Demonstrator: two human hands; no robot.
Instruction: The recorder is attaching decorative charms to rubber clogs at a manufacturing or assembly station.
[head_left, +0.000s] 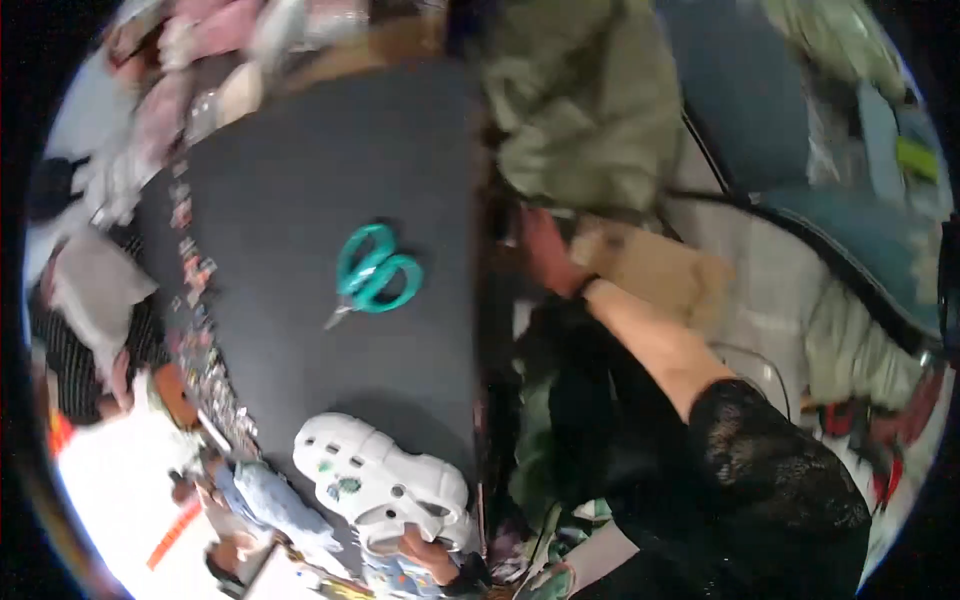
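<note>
Fingers of the left hand (432,556) pinch the white clog (385,487) at the dark worktop's (300,200) near edge, so grip firmly, while the right hand (548,252) reaches, spread, toward a cardboard box (655,268).

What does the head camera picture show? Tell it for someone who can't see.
The left hand holds a white clog shoe at the near edge of a dark table. The right hand reaches past the table's side toward a brown cardboard box. Teal scissors lie on the table.

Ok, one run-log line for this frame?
left hand: grips white clog | right hand: at cardboard box | teal scissors: on dark table
</note>
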